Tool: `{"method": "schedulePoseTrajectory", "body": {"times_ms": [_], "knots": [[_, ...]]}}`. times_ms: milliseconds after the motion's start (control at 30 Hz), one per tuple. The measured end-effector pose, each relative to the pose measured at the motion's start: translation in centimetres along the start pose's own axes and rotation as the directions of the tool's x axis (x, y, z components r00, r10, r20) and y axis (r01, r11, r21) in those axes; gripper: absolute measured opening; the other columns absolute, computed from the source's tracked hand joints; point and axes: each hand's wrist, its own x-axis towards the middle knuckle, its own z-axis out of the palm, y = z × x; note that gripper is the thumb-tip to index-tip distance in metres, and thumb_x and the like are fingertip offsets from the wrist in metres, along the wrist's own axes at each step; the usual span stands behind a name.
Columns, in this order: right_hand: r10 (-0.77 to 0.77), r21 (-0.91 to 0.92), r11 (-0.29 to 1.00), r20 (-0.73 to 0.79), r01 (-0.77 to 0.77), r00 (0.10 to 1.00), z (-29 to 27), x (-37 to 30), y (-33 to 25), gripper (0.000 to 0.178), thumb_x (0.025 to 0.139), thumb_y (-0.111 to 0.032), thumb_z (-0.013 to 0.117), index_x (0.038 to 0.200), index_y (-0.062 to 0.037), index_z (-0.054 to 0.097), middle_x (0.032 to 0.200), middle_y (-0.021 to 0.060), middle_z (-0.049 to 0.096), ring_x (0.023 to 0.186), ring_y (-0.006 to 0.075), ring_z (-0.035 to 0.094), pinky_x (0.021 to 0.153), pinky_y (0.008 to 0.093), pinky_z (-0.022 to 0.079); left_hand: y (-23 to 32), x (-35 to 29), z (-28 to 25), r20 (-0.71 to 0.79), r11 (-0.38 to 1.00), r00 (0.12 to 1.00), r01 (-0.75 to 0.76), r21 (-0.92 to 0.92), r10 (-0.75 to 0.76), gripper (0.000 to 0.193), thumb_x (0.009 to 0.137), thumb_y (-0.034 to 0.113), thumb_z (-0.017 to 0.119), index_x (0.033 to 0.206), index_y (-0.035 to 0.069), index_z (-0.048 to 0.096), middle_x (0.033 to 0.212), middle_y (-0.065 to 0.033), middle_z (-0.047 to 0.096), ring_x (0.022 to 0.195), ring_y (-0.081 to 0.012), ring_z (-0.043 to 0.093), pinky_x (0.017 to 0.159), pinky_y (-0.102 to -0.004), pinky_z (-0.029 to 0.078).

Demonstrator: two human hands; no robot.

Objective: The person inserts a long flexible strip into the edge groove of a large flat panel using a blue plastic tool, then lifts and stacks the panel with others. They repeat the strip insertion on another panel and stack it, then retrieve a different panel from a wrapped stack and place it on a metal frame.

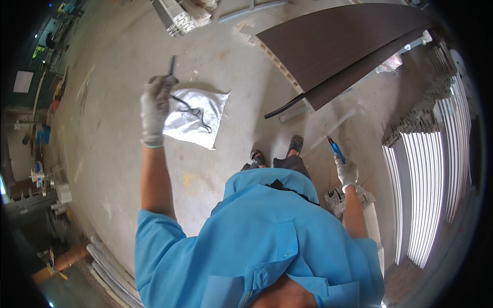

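Note:
My left hand [158, 105], in a white glove stained dark at the fingers, is closed round a thin dark flexible strip [182, 101]. One end of the strip sticks up above the fist, and the rest curls down over a shiny silvery-white sack [177, 128] on the floor. My right hand [347, 173], also gloved, grips a blue-handled tool [337, 149] with a dark narrow tip; its exact kind is hard to make out. Ahead of me to the right lie long dark brown panels [349, 43], with a black strip [285, 107] jutting from their near end.
Stacks of pale slats [423, 190] stand along the right. A crumpled printed wrapping [336, 201] lies below my right hand. Bundled white profiles [182, 18] are at the far side, and long pale lengths [110, 269] lie at the lower left. My feet [294, 146] are near the panels.

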Motion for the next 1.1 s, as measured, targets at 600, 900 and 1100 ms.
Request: {"method": "schedulePoseTrajectory", "body": {"times_ms": [600, 900, 1100], "knots": [[0.271, 0.937, 0.277, -0.288, 0.212, 0.919, -8.2, 5.9, -0.5, 0.009, 0.093, -0.014, 0.066, 0.098, -0.0092, 0.060, 0.068, -0.0036, 0.054, 0.051, 0.0065, 0.050, 0.046, 0.0231, 0.042, 20.4, 16.5, 7.1, -0.209, 0.898, 0.905, -0.408, -0.168, 0.372, 0.029, 0.101, 0.029, 0.060, 0.112, 0.003, 0.066, 0.090, -0.0008, 0.067, 0.070, -0.0060, 0.053, 0.064, -0.0203, 0.042], [-0.059, 0.962, 0.052, -0.266, 0.270, 0.962, -18.1, 8.7, 1.6, 0.021, 0.095, -0.024, 0.069, 0.105, -0.0069, 0.063, 0.079, -0.0017, 0.061, 0.060, 0.0070, 0.056, 0.053, 0.0214, 0.045, 34.7, 6.6, 17.2, 0.456, 0.734, 0.575, -0.549, -0.401, 0.679, 0.046, 0.096, 0.041, 0.061, 0.098, -0.005, 0.062, 0.068, -0.0045, 0.058, 0.053, -0.0061, 0.045, 0.050, -0.0196, 0.033], [-0.206, 0.968, 0.109, -0.200, 0.226, 0.958, -21.3, 13.0, 2.5, 0.027, 0.095, -0.028, 0.069, 0.107, -0.0035, 0.064, 0.077, -0.0010, 0.061, 0.063, 0.0062, 0.055, 0.057, 0.0213, 0.044, 34.9, 8.5, 23.2, 0.155, 0.868, 0.854, -0.487, -0.097, 0.497, 0.053, 0.095, 0.044, 0.063, 0.116, -0.004, 0.063, 0.086, -0.0038, 0.067, 0.070, -0.0076, 0.053, 0.063, -0.0207, 0.040]]}}
